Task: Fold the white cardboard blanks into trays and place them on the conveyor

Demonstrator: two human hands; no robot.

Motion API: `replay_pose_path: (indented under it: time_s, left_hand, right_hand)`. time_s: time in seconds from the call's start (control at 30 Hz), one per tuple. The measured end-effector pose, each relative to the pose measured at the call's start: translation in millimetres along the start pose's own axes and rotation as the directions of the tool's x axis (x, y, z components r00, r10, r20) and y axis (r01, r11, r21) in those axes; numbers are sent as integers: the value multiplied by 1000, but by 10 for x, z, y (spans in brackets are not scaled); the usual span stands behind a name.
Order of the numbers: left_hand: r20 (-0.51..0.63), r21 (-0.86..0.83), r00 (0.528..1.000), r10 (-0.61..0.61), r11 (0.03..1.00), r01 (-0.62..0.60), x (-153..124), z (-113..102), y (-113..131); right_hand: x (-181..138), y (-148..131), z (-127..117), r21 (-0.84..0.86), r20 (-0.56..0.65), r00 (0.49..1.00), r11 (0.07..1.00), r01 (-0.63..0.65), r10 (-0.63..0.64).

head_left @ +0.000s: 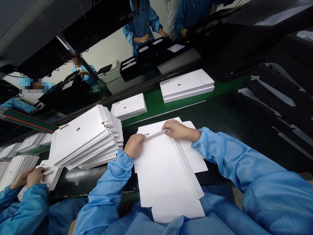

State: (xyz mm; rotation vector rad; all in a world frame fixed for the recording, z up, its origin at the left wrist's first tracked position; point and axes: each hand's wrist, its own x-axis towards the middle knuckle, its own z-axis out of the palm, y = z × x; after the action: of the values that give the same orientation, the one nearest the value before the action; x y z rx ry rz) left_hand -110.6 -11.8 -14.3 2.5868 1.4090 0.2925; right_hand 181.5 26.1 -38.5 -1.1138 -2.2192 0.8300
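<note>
While the flat white carton blank [166,176] lies on the dark surface [244,124] directly before the person, both hands grip the narrow flap [155,134] at its far edge. The left hand [134,145], fingers curled closed, pinches the flap's left end. The right hand [177,130], fingers closed, clamps the right end. A stack of blanks [83,140] stands just to the left.

1. The left hand [134,145] and right hand [177,130] pinch the ends of a narrow white strip [155,134].
2. Under it, a flat white cardboard box blank [166,176] lies on the dark counter [244,127].
3. A slanted stack of white cardboard blanks [83,138] sits just to the left.
4. A folded white box [187,85] rests on the green belt [154,101] beyond.
</note>
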Motion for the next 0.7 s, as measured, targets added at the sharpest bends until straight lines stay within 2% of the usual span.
replay_pose_path:
  time_s: [0.13, 0.3, 0.5, 0.7]
  left_hand:
    - [87, 105, 993, 77, 991, -86, -154, 15, 211]
    - [195, 230, 980, 36, 970, -82, -149, -17, 480]
    - [283, 302, 959, 16, 947, -105, 17, 7, 567]
    - [263, 128, 959, 110, 981, -147, 41, 33, 392]
  right_hand:
    - [-150, -135, 22, -270, 84, 981, 943, 192, -176]
    - [-224, -343, 19, -478, 263, 949, 832, 282, -171]
    - [-128, -412, 107, -532, 340, 924, 775, 340, -172]
    - [-145, -324, 150, -480, 293, 932, 810, 337, -214]
